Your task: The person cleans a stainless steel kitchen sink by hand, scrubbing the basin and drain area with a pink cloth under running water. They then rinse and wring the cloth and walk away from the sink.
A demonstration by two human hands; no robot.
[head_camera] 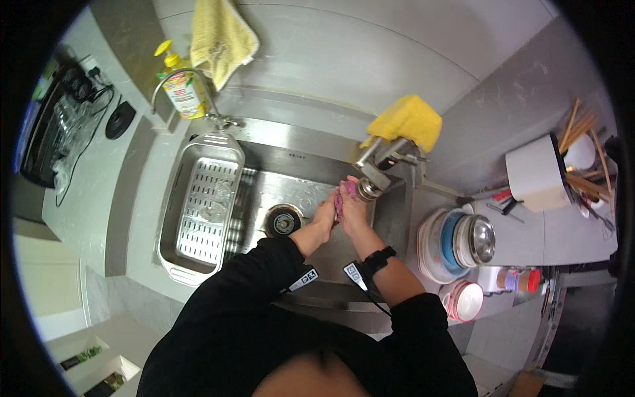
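Observation:
Over the right half of a stainless steel sink (297,186), my two hands are pressed together around a pink cloth or sponge (339,202). My left hand (323,218) grips it from the left side. On the other side, my right hand (353,211) is closed over it, with its fingertips close to the outlet of the tap (368,189). Most of the pink thing is hidden by my fingers, so its exact kind is unclear. Left of my hands lies the round drain (284,221) in the sink's floor.
A perforated steel drain basket (203,211) spans the sink's left end. Behind it stand a thin curved spout (184,71) and a yellow soap bottle (184,97). A yellow cloth (409,121) drapes over the tap. Stacked bowls (459,240) and a utensil holder (536,173) stand right.

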